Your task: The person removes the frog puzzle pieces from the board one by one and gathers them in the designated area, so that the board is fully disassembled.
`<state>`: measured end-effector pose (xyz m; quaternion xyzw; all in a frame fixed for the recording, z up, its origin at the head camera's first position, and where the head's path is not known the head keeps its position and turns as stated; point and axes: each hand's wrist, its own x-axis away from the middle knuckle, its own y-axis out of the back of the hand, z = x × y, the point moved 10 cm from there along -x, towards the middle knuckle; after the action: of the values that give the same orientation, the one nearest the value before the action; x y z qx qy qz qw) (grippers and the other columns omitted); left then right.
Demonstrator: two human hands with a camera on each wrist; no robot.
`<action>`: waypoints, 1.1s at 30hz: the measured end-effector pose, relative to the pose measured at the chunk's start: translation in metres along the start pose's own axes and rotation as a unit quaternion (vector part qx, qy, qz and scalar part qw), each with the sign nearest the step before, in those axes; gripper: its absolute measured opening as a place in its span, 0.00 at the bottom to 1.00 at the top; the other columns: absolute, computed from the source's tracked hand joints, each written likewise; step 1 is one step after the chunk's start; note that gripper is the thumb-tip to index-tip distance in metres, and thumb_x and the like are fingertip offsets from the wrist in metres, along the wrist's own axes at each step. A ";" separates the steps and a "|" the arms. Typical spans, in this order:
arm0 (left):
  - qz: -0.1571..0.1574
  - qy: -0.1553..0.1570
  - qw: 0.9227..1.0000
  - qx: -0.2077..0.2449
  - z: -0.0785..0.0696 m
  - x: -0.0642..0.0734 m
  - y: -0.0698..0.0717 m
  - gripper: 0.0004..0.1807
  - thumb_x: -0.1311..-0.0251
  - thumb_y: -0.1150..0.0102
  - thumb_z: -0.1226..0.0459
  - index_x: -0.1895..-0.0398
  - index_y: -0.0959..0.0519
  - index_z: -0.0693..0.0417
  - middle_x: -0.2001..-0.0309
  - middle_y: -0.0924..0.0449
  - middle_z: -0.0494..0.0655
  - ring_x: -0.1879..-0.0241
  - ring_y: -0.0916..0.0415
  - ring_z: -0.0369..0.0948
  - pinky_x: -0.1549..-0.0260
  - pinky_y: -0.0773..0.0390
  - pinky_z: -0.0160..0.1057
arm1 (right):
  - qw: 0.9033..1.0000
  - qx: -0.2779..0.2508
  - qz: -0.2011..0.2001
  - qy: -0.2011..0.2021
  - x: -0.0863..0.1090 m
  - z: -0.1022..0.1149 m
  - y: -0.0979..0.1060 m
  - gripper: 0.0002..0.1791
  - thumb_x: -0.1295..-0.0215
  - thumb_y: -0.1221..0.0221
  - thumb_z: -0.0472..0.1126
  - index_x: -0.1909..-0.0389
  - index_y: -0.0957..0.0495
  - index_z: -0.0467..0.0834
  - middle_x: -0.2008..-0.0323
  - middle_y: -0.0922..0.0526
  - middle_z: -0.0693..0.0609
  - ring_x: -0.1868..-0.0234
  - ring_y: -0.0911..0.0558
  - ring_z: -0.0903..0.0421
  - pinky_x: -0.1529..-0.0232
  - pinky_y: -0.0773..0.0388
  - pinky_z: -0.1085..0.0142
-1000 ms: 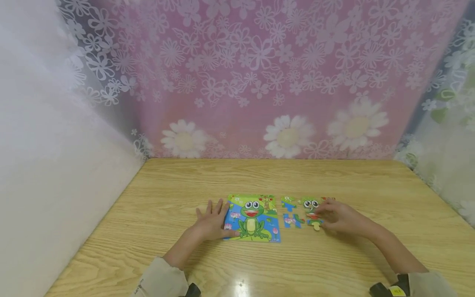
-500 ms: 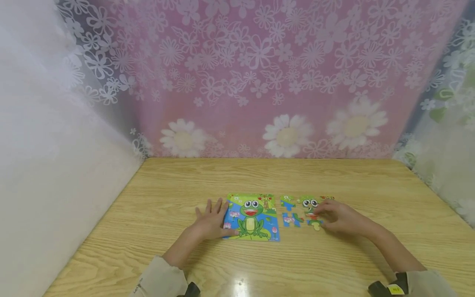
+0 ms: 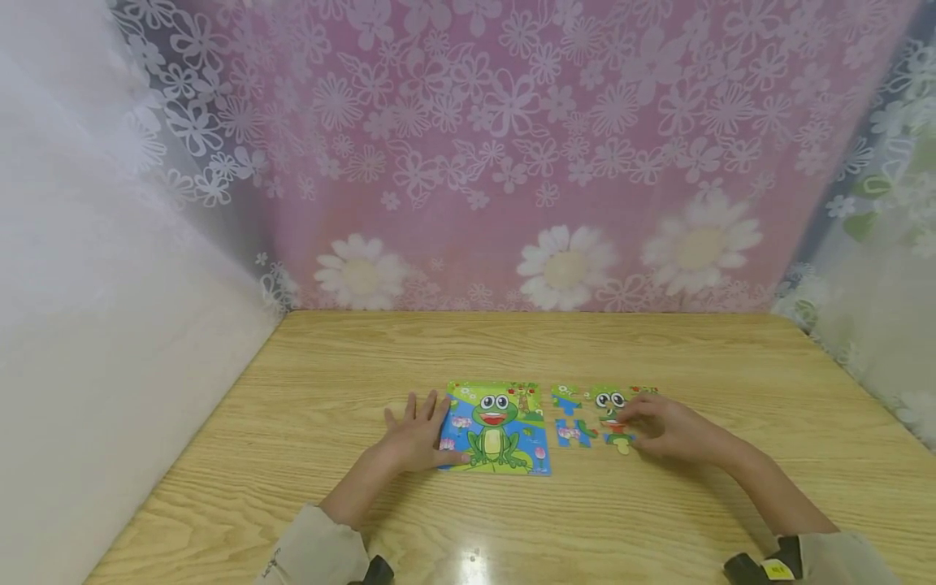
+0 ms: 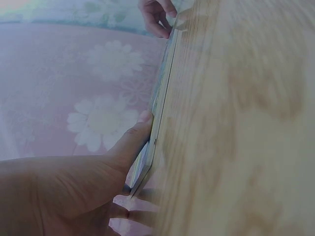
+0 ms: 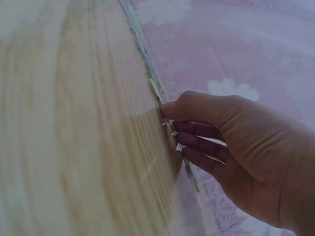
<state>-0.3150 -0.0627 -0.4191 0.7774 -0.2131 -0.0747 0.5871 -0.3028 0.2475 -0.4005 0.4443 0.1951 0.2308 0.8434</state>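
A frog picture board point(image 3: 494, 431) lies flat on the wooden table in the head view. My left hand point(image 3: 418, 439) rests at its left edge, fingers spread and straight, the thumb lying on the board's lower left corner; the left wrist view shows that thumb point(image 4: 133, 140) along the board's side. To the right of the board are several loose puzzle pieces point(image 3: 574, 433), laid out with gaps. My right hand point(image 3: 676, 426) bends over the rightmost ones, thumb and fingertips pinching a puzzle piece that they mostly hide. A piece with frog eyes point(image 3: 610, 400) shows beside the fingertips.
The light wooden table point(image 3: 468, 349) reaches back to a pink flowered cloth point(image 3: 468, 162). A white sheet point(image 3: 110, 284) hangs on the left and a flowered one point(image 3: 892, 268) on the right. Glare point(image 3: 475, 561) marks the table's front.
The whole head view has shifted very slightly. Both hands, the board and the pieces keep nearly the same places.
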 end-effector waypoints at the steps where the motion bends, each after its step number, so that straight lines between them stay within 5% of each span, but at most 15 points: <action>1: 0.000 0.000 1.000 0.000 0.000 0.000 0.000 0.54 0.50 0.46 0.35 0.28 0.53 0.56 0.30 0.59 0.59 0.34 0.66 0.63 0.48 0.62 0.71 | 1.000 -0.001 0.000 0.000 -0.001 0.000 0.000 0.17 0.44 0.37 0.37 0.51 0.23 0.43 0.51 0.27 0.48 0.48 0.30 0.37 0.52 0.34 0.40; 8: -0.001 -0.002 1.000 0.005 0.002 0.001 0.001 0.54 0.50 0.46 0.35 0.28 0.53 0.57 0.30 0.58 0.59 0.34 0.66 0.63 0.48 0.63 0.71 | 1.000 0.006 -0.013 0.015 -0.004 0.002 0.000 0.17 0.46 0.35 0.37 0.53 0.23 0.43 0.54 0.30 0.50 0.51 0.29 0.44 0.54 0.30 0.46; 13: 0.001 -0.001 1.000 0.005 0.001 0.002 0.002 0.54 0.50 0.46 0.35 0.29 0.52 0.57 0.30 0.59 0.59 0.34 0.67 0.63 0.48 0.63 0.71 | 0.998 0.005 -0.036 0.045 -0.013 0.022 0.003 0.15 0.45 0.35 0.36 0.55 0.22 0.43 0.57 0.27 0.51 0.57 0.27 0.50 0.60 0.26 0.56; 18: 0.001 0.000 1.000 0.007 -0.001 0.003 0.003 0.54 0.50 0.45 0.36 0.29 0.52 0.57 0.30 0.58 0.60 0.34 0.66 0.63 0.48 0.63 0.71 | 0.998 -0.015 -0.017 0.057 -0.035 0.042 -0.007 0.13 0.41 0.38 0.36 0.54 0.22 0.42 0.56 0.27 0.51 0.61 0.27 0.52 0.64 0.25 0.64; 26: 0.003 -0.004 1.000 0.008 -0.003 0.004 0.003 0.53 0.49 0.45 0.37 0.29 0.52 0.58 0.30 0.58 0.61 0.34 0.66 0.64 0.48 0.63 0.71 | 0.996 -0.006 0.014 0.091 -0.071 0.072 -0.034 0.13 0.40 0.40 0.37 0.54 0.23 0.42 0.55 0.27 0.51 0.57 0.27 0.50 0.59 0.27 0.55; 33: 0.007 0.001 1.000 0.005 -0.003 0.004 0.003 0.54 0.50 0.45 0.36 0.28 0.52 0.57 0.30 0.59 0.60 0.34 0.67 0.63 0.48 0.63 0.71 | 0.998 0.027 0.043 0.048 -0.093 0.081 -0.056 0.20 0.42 0.39 0.41 0.48 0.25 0.43 0.52 0.27 0.51 0.51 0.29 0.52 0.55 0.29 0.55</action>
<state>-0.3115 -0.0625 -0.4151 0.7787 -0.2184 -0.0692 0.5841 -0.3233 0.1140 -0.3931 0.4633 0.2224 0.2828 0.8099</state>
